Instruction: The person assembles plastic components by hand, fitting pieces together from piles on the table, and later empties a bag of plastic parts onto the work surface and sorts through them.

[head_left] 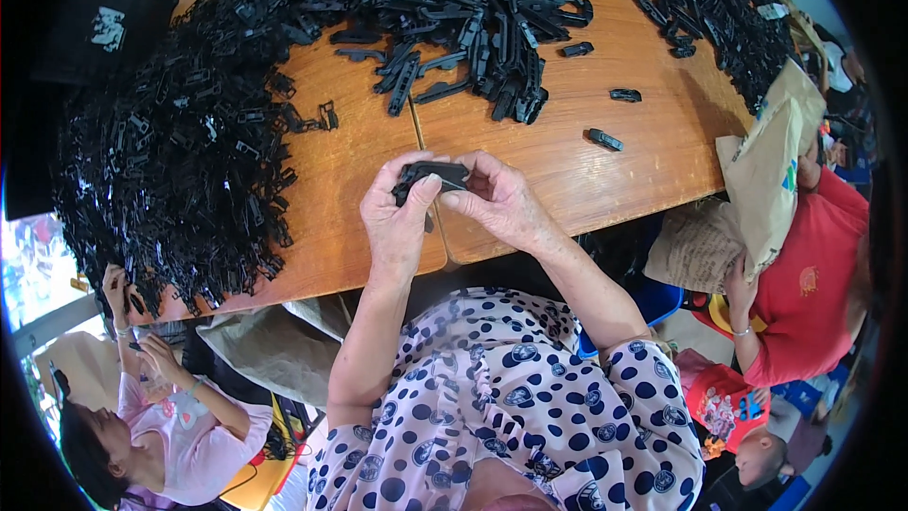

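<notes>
Just above the near edge of the wooden table [355, 227], both hands meet around a black plastic part [445, 175]. My left hand [397, 213] closes on its left end, thumb pressed on top. With bent fingers, my right hand [501, 197] pinches the right end. How the pieces of the part fit together is partly hidden by my fingers. Ahead of the hands lies a heap of long black plastic parts [463, 19]. Three loose black pieces lie to the right, one of them a small black clip-like piece [605, 139].
A large mound of small black frames [180, 151] covers the table's left side. Another black heap [705, 9] lies far right. One person at left [180, 416] handles small pieces; another in red [809, 284] holds a brown paper sack [771, 170]. A blue bin [657, 298] stands below the edge.
</notes>
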{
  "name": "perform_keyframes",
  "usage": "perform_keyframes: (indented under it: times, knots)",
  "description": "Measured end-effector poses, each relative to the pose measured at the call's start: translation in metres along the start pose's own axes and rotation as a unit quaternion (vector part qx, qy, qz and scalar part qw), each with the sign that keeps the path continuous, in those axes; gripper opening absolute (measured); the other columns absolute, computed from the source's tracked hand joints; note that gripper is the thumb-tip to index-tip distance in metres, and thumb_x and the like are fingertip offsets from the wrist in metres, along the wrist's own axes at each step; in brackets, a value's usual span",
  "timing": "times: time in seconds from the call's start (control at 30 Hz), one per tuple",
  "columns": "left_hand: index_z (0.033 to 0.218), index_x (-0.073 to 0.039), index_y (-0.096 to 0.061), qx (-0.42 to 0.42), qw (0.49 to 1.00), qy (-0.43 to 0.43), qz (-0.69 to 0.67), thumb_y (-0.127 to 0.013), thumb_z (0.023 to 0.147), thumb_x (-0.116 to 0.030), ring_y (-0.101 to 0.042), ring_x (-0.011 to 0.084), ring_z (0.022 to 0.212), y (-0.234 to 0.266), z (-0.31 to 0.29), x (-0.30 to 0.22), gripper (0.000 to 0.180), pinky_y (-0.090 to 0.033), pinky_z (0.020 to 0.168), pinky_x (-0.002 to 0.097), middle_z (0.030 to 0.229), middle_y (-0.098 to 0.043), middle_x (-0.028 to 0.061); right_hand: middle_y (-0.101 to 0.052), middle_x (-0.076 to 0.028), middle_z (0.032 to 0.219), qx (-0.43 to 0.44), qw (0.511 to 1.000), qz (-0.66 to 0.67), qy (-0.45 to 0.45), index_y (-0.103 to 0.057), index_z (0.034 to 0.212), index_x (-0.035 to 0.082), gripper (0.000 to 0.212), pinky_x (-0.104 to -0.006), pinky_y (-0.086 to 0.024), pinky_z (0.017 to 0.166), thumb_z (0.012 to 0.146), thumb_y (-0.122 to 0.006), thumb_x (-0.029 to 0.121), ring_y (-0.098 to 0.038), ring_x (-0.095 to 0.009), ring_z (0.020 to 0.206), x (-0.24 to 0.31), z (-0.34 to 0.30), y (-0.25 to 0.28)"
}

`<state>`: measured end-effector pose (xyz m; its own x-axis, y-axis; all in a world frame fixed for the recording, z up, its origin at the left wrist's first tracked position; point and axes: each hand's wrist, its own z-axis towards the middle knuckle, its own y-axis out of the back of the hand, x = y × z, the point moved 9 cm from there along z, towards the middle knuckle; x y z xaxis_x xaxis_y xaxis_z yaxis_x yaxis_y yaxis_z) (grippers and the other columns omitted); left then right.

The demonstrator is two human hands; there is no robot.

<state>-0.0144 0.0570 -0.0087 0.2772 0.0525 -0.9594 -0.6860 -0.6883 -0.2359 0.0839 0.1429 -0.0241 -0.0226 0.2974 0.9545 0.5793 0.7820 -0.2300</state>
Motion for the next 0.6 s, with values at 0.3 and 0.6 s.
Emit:
perform_keyframes:
  times: [0.3, 0.6]
  knots:
    - [0.096, -0.009, -0.056, 0.003, 0.980, 0.095, -0.178, -0.057, 0.092, -0.017, -0.064, 0.0166, 0.079, -0.012, 0.017, 0.014, 0.009, -0.049, 0.060, 0.0215, 0.087, -0.063, 0.0074, -0.061, -0.011, 0.079, -0.067, 0.981, -0.173, 0.058, -0.059, 0.094, 0.003, 0.030, -0.0321, -0.048, 0.058, 0.078, -0.074, 0.024, -0.060, -0.024, 0.066, 0.025, -0.013, 0.022]
    - [0.103, -0.013, -0.062, 0.063, 0.755, -0.277, 0.591, -0.057, 0.082, 0.002, -0.063, 0.0186, 0.070, -0.008, 0.076, -0.080, 0.027, -0.049, 0.059, 0.0316, 0.086, -0.059, 0.0078, -0.055, -0.013, 0.104, -0.170, 0.614, -0.759, 0.136, -0.057, 0.106, 0.002, 0.026, -0.0392, -0.051, 0.079, 0.080, -0.060, 0.007, -0.057, -0.031, 0.097, 0.093, -0.048, 0.132]
